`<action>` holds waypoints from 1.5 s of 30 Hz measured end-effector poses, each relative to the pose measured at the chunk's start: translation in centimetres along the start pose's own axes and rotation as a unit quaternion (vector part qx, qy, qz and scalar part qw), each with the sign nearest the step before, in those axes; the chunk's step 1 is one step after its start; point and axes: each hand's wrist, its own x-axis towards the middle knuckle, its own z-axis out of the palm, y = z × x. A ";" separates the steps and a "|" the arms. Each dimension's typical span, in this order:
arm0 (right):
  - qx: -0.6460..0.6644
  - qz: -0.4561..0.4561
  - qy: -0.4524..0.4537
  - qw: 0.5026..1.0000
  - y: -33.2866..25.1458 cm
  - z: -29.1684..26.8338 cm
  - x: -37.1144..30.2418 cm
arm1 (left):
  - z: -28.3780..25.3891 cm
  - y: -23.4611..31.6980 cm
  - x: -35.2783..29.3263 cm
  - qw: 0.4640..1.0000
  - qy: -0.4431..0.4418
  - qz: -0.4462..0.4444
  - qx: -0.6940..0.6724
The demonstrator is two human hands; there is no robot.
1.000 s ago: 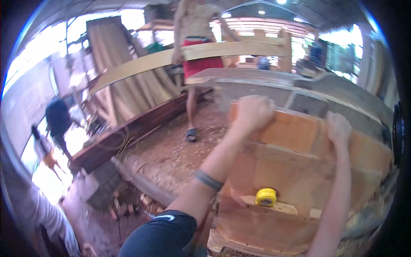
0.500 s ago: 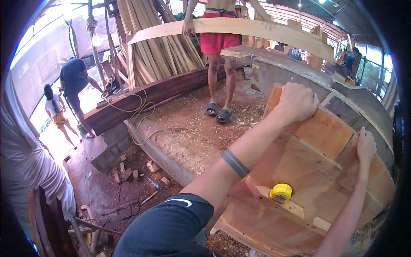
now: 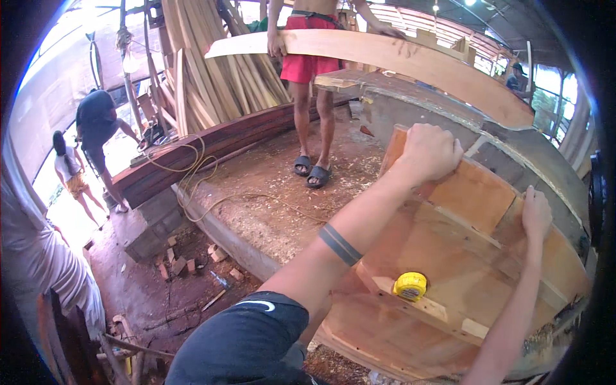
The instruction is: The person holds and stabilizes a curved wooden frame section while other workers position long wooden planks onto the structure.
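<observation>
My left hand (image 3: 431,151) is closed over the upper edge of a curved wooden panel (image 3: 473,196). Further right, my right hand (image 3: 536,213) grips the same edge, its fingers bent over the top. The panel leans below my hands, with brown wooden faces and pale strips joined to it. A round yellow tape measure (image 3: 410,286) rests on a ledge of the panel, between my forearms. Both hands' fingertips are partly hidden behind the edge.
Across from me a person in red shorts (image 3: 307,61) holds a long curved plank (image 3: 378,51). A grey hull-like structure (image 3: 417,109) stands behind the panel. A yellow cord (image 3: 256,194), wood blocks (image 3: 179,264) and dark beams (image 3: 212,144) lie left. Two people are at far left.
The person's long plank has shifted right, and its right end has dropped lower. The whole view has moved slightly; my hands keep their hold on the panel.
</observation>
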 end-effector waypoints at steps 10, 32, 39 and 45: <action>0.010 -0.019 0.049 0.999 -1.6 -1.3 -1.4 | 0.3 0.0 -0.1 1.000 0.010 0.022 0.012; 0.019 0.002 0.045 0.999 -2.4 -1.9 -1.6 | 0.2 0.2 -0.2 0.997 0.046 0.046 0.031; 0.015 0.000 0.045 0.999 -2.4 -2.0 -1.6 | 0.3 0.1 -0.2 0.997 0.061 0.052 0.020; 0.021 0.003 0.036 0.999 -2.4 -2.2 -1.7 | 0.3 0.3 -0.2 0.998 0.042 0.035 0.030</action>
